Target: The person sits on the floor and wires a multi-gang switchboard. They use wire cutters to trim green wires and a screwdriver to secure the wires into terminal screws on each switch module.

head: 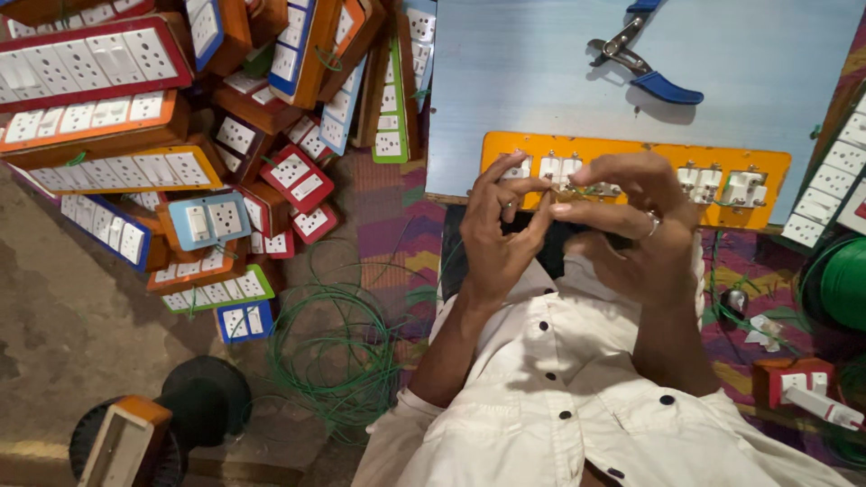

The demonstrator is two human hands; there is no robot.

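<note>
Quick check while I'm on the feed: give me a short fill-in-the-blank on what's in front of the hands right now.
1. Both hands, left hand and right hand, meet over a long panel coloured ____.
2. The pliers on the board have ____ handles.
3. The loose wire coiled on the floor is ____.

Missing words: orange; blue; green
</note>
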